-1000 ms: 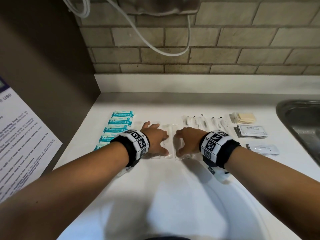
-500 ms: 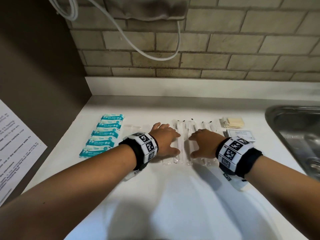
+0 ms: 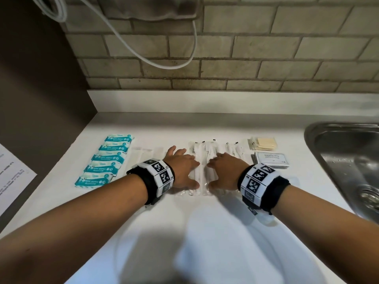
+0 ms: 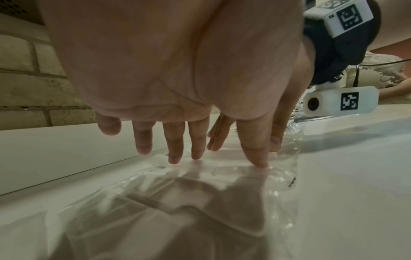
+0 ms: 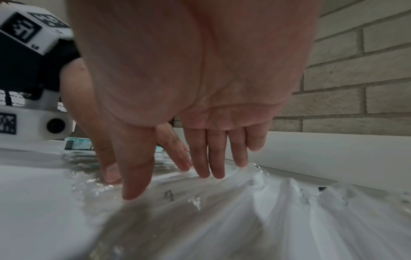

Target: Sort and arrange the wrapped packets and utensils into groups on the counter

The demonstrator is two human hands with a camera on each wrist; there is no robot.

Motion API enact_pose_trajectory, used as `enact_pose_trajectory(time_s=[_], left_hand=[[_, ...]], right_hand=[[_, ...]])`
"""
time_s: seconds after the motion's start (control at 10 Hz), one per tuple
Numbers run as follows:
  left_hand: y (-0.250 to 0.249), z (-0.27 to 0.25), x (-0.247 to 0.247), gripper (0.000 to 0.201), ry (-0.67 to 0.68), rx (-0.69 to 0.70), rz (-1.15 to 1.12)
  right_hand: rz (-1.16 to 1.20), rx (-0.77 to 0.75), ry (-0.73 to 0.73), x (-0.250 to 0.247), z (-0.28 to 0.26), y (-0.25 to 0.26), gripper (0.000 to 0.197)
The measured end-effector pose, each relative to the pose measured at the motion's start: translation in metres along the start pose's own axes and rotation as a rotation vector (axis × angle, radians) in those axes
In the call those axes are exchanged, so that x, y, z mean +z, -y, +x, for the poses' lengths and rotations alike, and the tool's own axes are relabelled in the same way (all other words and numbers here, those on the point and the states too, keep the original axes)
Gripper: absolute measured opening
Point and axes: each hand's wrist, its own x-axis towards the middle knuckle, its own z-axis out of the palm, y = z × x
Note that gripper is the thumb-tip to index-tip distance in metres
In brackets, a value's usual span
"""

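Observation:
Both hands lie palm down on a row of clear-wrapped white utensils [image 3: 202, 160] at the middle of the white counter [image 3: 205, 232]. My left hand [image 3: 182, 169] rests with straight, spread fingers on the clear wrappers [image 4: 200, 179]. My right hand [image 3: 222, 171] presses the wrappers [image 5: 255, 202] beside it with straight fingers; the thumbs are close together. Teal wipe packets [image 3: 104, 160] form a column at the left. Flat clear packets [image 3: 143, 152] lie between the teal column and my left hand.
Beige sachets [image 3: 264, 143] and a stack of white shampoo sachets [image 3: 271, 158] lie at the right, near a steel sink [image 3: 346, 167]. A brick wall with a hanging white cable [image 3: 164, 62] stands behind. A dark panel with a printed sheet [image 3: 12, 177] borders the left.
Both hands have slid to the right along the row, from the flat clear packets onto the wrapped white utensils, and stay flat and close together. The view has shifted a little.

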Motion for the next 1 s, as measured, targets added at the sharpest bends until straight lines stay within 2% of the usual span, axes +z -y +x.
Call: enact_pose_trajectory(time_s=[0.2,0.3,0.4,0.5,1.0], left_hand=[[-0.008,0.004,-0.007,0.076,-0.044,0.002,-0.043],[-0.016,0.010,-0.010,0.074,-0.039,0.042,-0.026],[-0.024,0.015,-0.010,0.074,-0.004,0.056,0.019],[-0.027,0.016,-0.009,0.074,0.010,0.050,0.025],[-0.027,0.013,-0.012,0.076,-0.022,0.052,0.002]], right_hand=[[0.047,0.020,-0.067,-0.006,-0.007,-0.013,0.061],[0.006,0.054,-0.053,-0.018,-0.012,-0.026,0.065],[0.007,0.060,0.060,-0.021,-0.016,-0.031,0.077],[0.063,0.075,0.114,-0.015,-0.017,-0.031,0.087],[0.106,0.105,0.036,-0.013,-0.021,-0.022,0.095]])
